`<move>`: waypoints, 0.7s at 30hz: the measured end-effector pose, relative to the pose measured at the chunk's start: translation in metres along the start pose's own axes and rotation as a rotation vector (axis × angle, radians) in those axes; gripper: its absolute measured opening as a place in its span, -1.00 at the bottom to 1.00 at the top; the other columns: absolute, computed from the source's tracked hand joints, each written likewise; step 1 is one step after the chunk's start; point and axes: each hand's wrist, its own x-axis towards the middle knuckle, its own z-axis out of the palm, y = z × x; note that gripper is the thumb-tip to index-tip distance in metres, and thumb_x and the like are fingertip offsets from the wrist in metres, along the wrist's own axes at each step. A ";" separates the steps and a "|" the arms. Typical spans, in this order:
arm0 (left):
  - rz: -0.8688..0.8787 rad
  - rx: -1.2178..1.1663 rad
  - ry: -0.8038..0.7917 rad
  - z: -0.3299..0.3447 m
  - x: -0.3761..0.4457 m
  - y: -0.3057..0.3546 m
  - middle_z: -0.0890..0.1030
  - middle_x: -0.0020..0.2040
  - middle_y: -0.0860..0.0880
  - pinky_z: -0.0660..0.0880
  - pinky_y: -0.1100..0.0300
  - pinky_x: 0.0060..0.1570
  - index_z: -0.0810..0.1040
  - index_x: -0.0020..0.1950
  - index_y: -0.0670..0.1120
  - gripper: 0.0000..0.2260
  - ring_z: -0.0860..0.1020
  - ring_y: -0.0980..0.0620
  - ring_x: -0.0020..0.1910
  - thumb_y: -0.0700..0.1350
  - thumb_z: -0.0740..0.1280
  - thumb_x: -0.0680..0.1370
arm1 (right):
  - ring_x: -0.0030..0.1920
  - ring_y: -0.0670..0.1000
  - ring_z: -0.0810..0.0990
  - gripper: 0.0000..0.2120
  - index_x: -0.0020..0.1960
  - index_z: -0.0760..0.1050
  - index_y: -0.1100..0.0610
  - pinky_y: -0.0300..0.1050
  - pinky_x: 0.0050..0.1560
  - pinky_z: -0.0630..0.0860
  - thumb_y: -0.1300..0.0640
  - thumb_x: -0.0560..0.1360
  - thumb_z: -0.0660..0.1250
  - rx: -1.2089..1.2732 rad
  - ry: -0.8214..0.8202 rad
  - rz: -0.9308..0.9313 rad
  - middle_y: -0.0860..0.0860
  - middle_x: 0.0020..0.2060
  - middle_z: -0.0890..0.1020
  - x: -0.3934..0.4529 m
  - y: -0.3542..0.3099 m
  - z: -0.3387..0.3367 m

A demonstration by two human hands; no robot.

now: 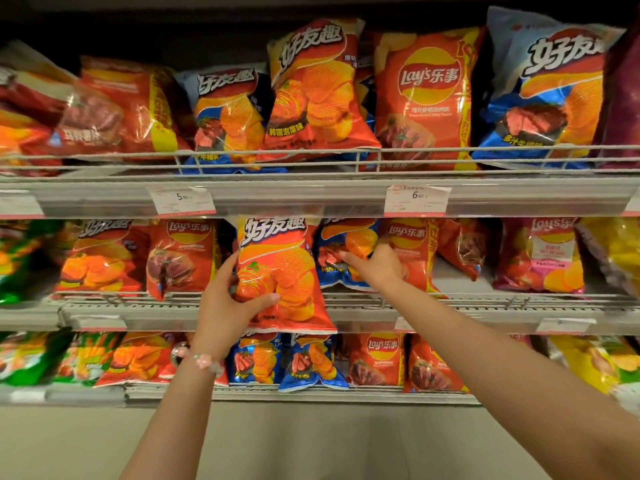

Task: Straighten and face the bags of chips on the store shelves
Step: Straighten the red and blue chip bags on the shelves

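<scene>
- Head view: the orange bag is the landmark. It stands upright out in front of the middle shelf, its long axis vertical, its face toward the camera and its bottom edge hanging below the shelf lip.
- The left hand grasps the orange bag's lower left edge, thumb across the front and fingers curled behind.
- Just right of the orange bag, the blue bag stands on the shelf behind it, tilted and partly covered.
- The right hand lies on the blue bag with the index finger stretched left toward the orange bag; whether the other fingers grip the bag, I cannot tell.
- Judgement: the orange bag needs a slot on the shelf behind it, and the left hand already holding it is nearer.
</scene>
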 end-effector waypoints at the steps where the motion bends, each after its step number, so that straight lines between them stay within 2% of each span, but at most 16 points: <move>1: -0.009 -0.006 0.001 0.001 0.000 -0.002 0.58 0.20 0.03 0.51 -0.12 0.17 0.38 0.40 0.12 -0.25 0.52 0.02 0.21 -0.11 0.60 0.28 | -0.45 0.02 0.44 -0.52 -0.37 0.29 0.09 -0.09 -0.34 0.38 -0.22 0.36 0.44 0.009 -0.012 -0.001 0.00 -0.46 0.44 0.000 0.000 0.004; 2: -0.017 -0.018 0.002 0.001 -0.001 -0.001 0.59 0.19 0.03 0.52 -0.11 0.16 0.39 0.39 0.12 -0.27 0.55 0.02 0.18 -0.13 0.60 0.29 | -0.46 0.01 0.42 -0.54 -0.34 0.29 0.10 -0.12 -0.38 0.36 -0.18 0.37 0.45 0.023 -0.013 -0.011 0.00 -0.46 0.43 0.001 0.002 0.007; 4: -0.023 -0.051 -0.010 0.003 -0.001 0.001 0.60 0.15 0.03 0.56 -0.08 0.11 0.39 0.40 0.08 -0.28 0.59 0.02 0.13 -0.19 0.58 0.30 | -0.40 0.01 0.45 -0.56 -0.15 0.32 0.14 -0.16 -0.41 0.31 -0.14 0.37 0.47 0.027 -0.023 -0.013 0.00 -0.40 0.46 0.003 0.005 0.009; 6: -0.018 -0.054 -0.031 0.004 -0.003 0.003 0.60 0.15 0.04 0.58 -0.03 0.08 0.38 0.41 0.05 -0.27 0.58 0.03 0.14 -0.21 0.57 0.30 | -0.20 0.08 0.55 -0.45 0.03 0.30 0.19 -0.15 -0.26 0.40 -0.14 0.35 0.49 0.056 -0.075 0.004 0.05 -0.23 0.54 0.004 0.007 0.008; 8: -0.016 -0.055 -0.037 0.005 -0.003 0.001 0.59 0.16 0.06 0.58 -0.01 0.08 0.37 0.41 0.06 -0.26 0.57 0.03 0.16 -0.20 0.57 0.31 | 0.07 0.16 0.54 -0.29 0.24 0.30 0.26 -0.02 -0.01 0.49 -0.19 0.35 0.47 0.107 -0.030 -0.010 0.15 0.03 0.56 -0.001 0.007 0.006; 10: -0.024 -0.061 -0.024 0.005 -0.003 0.000 0.60 0.17 0.05 0.57 -0.05 0.10 0.37 0.41 0.08 -0.26 0.57 0.02 0.17 -0.19 0.58 0.30 | 0.24 0.15 0.44 -0.29 0.37 0.26 0.25 0.02 0.20 0.39 -0.18 0.43 0.38 0.086 0.146 -0.130 0.16 0.19 0.47 -0.023 0.000 0.002; 11: -0.028 -0.067 -0.021 0.006 -0.003 -0.001 0.60 0.17 0.04 0.57 -0.07 0.10 0.37 0.42 0.08 -0.26 0.57 0.02 0.17 -0.19 0.58 0.30 | 0.28 0.09 0.39 -0.32 0.40 0.25 0.23 -0.03 0.24 0.33 -0.16 0.47 0.33 0.088 0.215 -0.227 0.11 0.23 0.44 -0.038 -0.006 0.001; 12: -0.028 -0.073 -0.016 0.007 -0.004 -0.001 0.60 0.17 0.03 0.57 -0.07 0.10 0.37 0.42 0.08 -0.26 0.57 0.02 0.16 -0.19 0.58 0.30 | 0.30 0.02 0.37 -0.34 0.43 0.24 0.20 -0.08 0.27 0.30 -0.15 0.48 0.29 0.136 0.217 -0.327 0.01 0.26 0.41 -0.051 -0.011 0.001; 14: -0.021 -0.078 -0.012 0.009 -0.005 -0.001 0.59 0.18 0.03 0.57 -0.06 0.09 0.38 0.41 0.08 -0.26 0.57 0.03 0.16 -0.18 0.59 0.29 | 0.31 -0.06 0.38 -0.29 0.47 0.18 0.10 -0.10 0.32 0.34 -0.16 0.43 0.32 0.363 -0.005 -0.361 -0.11 0.30 0.37 -0.072 -0.025 0.007; 17: -0.021 -0.093 -0.026 0.011 -0.007 0.000 0.55 0.23 0.03 0.55 -0.06 0.14 0.36 0.42 0.05 -0.23 0.54 0.05 0.20 -0.16 0.59 0.28 | 0.36 -0.03 0.38 -0.12 0.53 0.02 -0.04 0.03 0.36 0.38 -0.08 0.39 0.46 0.558 -0.380 -0.145 -0.04 0.41 0.33 -0.082 -0.040 0.016; 19: -0.028 -0.097 -0.041 0.012 -0.009 0.001 0.54 0.25 0.04 0.55 -0.05 0.14 0.34 0.44 0.05 -0.22 0.52 0.06 0.22 -0.16 0.59 0.29 | 0.31 -0.03 0.43 -0.06 0.54 -0.02 -0.08 0.03 0.31 0.44 -0.03 0.35 0.50 0.582 -0.459 -0.086 -0.05 0.38 0.37 -0.083 -0.045 0.016; 21: -0.039 -0.109 -0.074 0.009 -0.010 0.004 0.54 0.24 0.07 0.57 -0.01 0.11 0.34 0.43 0.09 -0.25 0.53 0.08 0.21 -0.15 0.58 0.31 | 0.28 -0.02 0.46 -0.06 0.52 0.02 -0.08 0.05 0.28 0.46 0.01 0.34 0.52 0.585 -0.424 -0.086 -0.04 0.35 0.40 -0.084 -0.046 0.017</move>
